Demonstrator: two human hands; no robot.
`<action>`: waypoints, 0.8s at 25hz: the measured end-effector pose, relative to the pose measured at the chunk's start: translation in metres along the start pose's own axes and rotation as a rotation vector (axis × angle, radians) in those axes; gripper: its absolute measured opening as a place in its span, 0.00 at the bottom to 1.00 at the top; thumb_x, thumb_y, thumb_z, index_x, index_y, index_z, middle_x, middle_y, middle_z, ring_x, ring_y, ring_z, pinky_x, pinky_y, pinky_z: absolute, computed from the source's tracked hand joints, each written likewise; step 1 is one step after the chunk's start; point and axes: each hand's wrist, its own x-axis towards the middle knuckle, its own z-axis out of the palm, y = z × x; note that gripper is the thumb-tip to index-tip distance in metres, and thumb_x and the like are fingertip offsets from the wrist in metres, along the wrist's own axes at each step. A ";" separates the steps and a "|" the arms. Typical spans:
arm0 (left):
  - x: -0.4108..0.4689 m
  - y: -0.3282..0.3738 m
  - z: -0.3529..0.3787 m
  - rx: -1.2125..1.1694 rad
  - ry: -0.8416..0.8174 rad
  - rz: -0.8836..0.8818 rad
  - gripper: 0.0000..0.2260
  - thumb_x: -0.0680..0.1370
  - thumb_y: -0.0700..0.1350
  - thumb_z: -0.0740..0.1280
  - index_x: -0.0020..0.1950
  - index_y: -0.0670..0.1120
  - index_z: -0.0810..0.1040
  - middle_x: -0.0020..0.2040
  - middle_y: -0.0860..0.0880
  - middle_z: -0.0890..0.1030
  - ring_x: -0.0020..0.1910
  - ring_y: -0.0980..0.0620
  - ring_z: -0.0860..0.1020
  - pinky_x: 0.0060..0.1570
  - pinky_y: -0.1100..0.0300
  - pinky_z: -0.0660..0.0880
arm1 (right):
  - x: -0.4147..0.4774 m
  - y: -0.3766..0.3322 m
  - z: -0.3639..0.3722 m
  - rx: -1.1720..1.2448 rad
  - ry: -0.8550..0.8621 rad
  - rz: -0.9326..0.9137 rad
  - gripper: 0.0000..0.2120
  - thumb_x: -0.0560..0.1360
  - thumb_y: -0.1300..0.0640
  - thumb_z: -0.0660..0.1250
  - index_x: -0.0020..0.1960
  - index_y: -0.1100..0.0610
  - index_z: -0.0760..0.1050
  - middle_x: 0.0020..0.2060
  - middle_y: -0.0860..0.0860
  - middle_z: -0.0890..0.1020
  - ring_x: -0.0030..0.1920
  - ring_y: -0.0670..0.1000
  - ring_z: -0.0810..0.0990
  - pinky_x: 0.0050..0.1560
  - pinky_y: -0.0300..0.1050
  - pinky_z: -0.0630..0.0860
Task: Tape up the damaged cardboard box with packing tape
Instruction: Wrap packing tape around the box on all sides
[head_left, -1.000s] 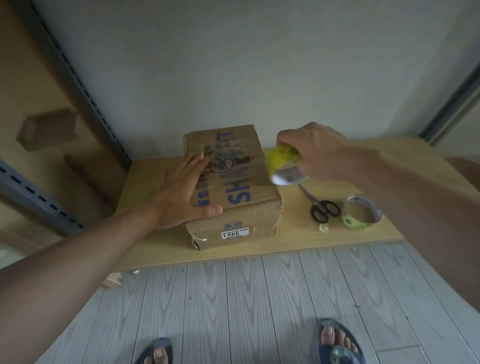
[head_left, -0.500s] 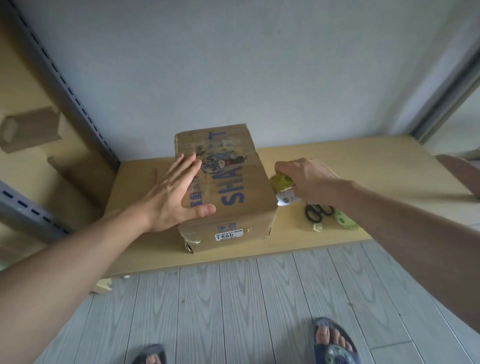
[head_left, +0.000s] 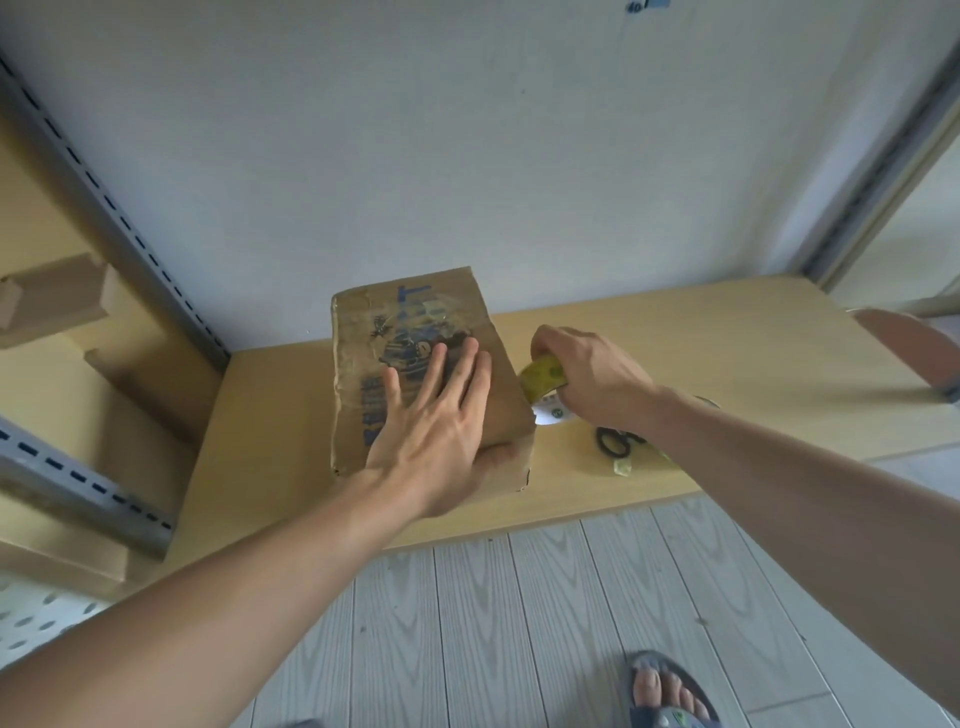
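The cardboard box (head_left: 410, 317) stands on the table (head_left: 727, 338), and the left hand (head_left: 436, 431) lies flat on its top, fingers straight, thumb over the near edge. Against the box's right side, the right hand (head_left: 592, 379) grips a yellow packing tape roll (head_left: 543, 378). Black scissors (head_left: 610, 441) lie farther right.

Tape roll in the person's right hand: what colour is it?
Yellowish-green tape roll, seen best in the head view.
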 end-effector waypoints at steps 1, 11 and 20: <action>0.000 0.000 -0.001 -0.006 0.004 -0.008 0.44 0.78 0.73 0.44 0.81 0.45 0.34 0.81 0.49 0.31 0.81 0.43 0.35 0.75 0.28 0.45 | -0.002 0.001 0.001 0.080 0.053 0.058 0.19 0.67 0.70 0.61 0.55 0.56 0.72 0.44 0.52 0.78 0.42 0.59 0.77 0.38 0.52 0.76; -0.003 -0.015 -0.002 -0.111 0.156 -0.116 0.38 0.81 0.67 0.44 0.83 0.45 0.41 0.84 0.48 0.42 0.82 0.42 0.47 0.73 0.28 0.55 | -0.007 -0.015 0.039 0.782 0.135 0.562 0.29 0.69 0.61 0.69 0.68 0.49 0.65 0.57 0.50 0.78 0.54 0.54 0.81 0.51 0.60 0.82; -0.059 -0.072 0.022 -0.529 0.644 -0.081 0.35 0.83 0.63 0.50 0.83 0.43 0.51 0.83 0.48 0.54 0.82 0.48 0.53 0.78 0.39 0.57 | 0.028 -0.106 0.018 1.220 0.072 0.393 0.08 0.73 0.61 0.72 0.41 0.51 0.74 0.39 0.51 0.79 0.42 0.51 0.77 0.42 0.45 0.72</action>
